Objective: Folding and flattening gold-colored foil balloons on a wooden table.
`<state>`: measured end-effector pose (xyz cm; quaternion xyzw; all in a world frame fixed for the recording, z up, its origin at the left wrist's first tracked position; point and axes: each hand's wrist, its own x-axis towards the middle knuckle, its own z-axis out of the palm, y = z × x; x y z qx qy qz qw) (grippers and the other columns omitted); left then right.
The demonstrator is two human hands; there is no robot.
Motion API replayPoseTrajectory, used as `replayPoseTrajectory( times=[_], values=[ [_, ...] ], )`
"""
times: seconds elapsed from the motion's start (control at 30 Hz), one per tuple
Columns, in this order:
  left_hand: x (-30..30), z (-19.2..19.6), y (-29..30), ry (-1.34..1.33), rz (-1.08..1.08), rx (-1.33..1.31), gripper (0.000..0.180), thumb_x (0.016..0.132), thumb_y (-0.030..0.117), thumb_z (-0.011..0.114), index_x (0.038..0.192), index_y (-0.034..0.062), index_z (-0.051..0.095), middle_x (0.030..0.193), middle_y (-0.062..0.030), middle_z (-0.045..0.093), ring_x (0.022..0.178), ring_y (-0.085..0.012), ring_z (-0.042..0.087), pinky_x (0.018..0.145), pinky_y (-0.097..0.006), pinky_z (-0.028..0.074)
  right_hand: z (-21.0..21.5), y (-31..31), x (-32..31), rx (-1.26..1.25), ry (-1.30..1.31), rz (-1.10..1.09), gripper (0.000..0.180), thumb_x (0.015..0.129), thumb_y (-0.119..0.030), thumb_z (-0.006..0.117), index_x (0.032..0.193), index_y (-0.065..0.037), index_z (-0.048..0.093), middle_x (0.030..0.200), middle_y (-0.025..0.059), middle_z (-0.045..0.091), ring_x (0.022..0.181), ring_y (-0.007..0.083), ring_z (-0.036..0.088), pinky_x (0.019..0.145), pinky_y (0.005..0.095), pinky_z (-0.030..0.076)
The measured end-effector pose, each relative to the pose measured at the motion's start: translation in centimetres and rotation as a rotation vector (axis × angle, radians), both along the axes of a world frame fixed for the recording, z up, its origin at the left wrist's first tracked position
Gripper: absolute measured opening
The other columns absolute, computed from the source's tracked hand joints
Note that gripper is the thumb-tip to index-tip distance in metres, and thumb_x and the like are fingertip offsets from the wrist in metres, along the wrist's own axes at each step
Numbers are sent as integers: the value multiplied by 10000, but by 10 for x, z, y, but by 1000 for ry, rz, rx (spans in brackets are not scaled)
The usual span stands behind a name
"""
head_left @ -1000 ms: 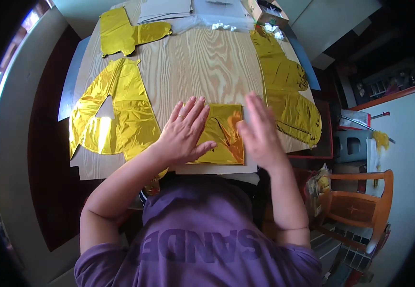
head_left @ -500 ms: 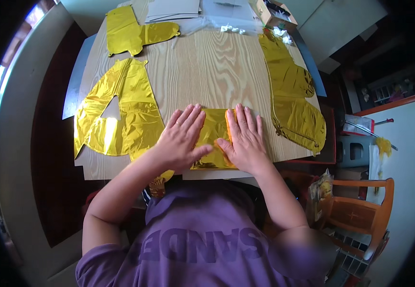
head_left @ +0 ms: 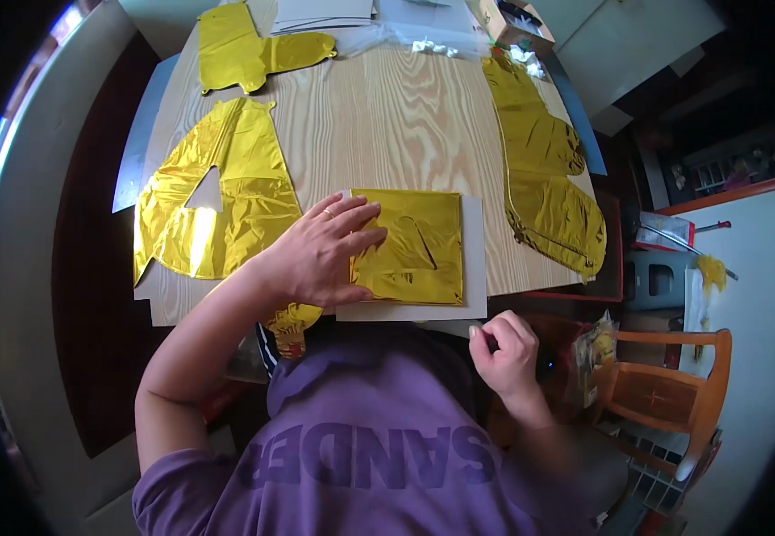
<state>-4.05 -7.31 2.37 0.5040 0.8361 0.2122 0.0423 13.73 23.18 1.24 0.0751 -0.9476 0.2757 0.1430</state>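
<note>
Gold at the left of the frame: holed foil [head_left: 254, 210], spread flat and creased on the wood-grained desk [head_left: 387, 116], with bright glare low down. Near its top, in the upper left, branched foil [head_left: 234, 49], also gold and flat. Left of centre, left hand [head_left: 320, 255]: palm down, fingers slightly spread, thumb apart, laid across the left side of the folded foil [head_left: 423, 255] rather than closed around it. At the upper edge, stacked sheets [head_left: 325, 11], pale and flat, beside clear plastic [head_left: 423, 27]. Low in the middle, purple shirt [head_left: 379, 429]. At the centre, folded foil in full: creased gold rectangle by the near edge of the desk, on top of pale card [head_left: 474, 268], bare along the right and below. Higher up, white scraps [head_left: 435, 48]. Lower right of centre, right hand [head_left: 508, 353]: off the desk, near the card's lower right corner, in a loose fist, contents impossible to tell. Upper right, box [head_left: 517, 27]; below it, long foil [head_left: 539, 170]. Far lower right, wooden chair [head_left: 664, 393].
</note>
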Motion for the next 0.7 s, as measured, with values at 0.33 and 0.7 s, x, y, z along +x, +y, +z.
replayPoseTrajectory(
  times=[0.33,0.7],
  values=[
    [19,19,13,175,-54,-41,776,722,420,798,1342,28,545,1379,-237,507,1308,-398,486,1152,-548,328,-21,-13,-16,-1325,-660,-343,261,978,-296,649,937,-42,693,743,99,715,548,116,628,542,228,482],
    [14,5,25,114,-10,153,339,734,18,672,1072,14,652,927,-135,714,805,-304,713,719,-406,575,-15,10,-10,-1337,-744,-317,236,940,-231,656,855,-16,703,674,88,685,516,124,619,475,243,492]
  ],
)
